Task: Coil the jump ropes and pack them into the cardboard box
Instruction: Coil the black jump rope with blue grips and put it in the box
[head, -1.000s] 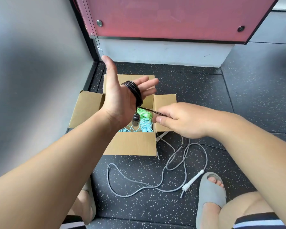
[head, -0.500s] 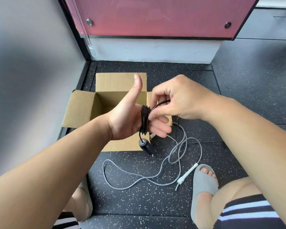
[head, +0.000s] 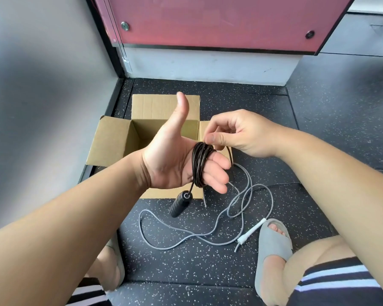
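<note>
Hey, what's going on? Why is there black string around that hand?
A person is coiling jump ropes to pack away. The black jump rope is looped around the left hand, and the right hand pinches its free strand at the coil's top. One black handle dangles below. A grey jump rope lies uncoiled on the floor beside the open cardboard box.

Dark rubber floor [head: 208, 261], white-speckled, laid in tiles with visible seams. Plain grey wall [head: 42, 85] at left. Red panel [head: 208, 21] ahead, two round fasteners [head: 125, 26], white plinth [head: 208, 67] beneath. Lighting even and bright.
</note>
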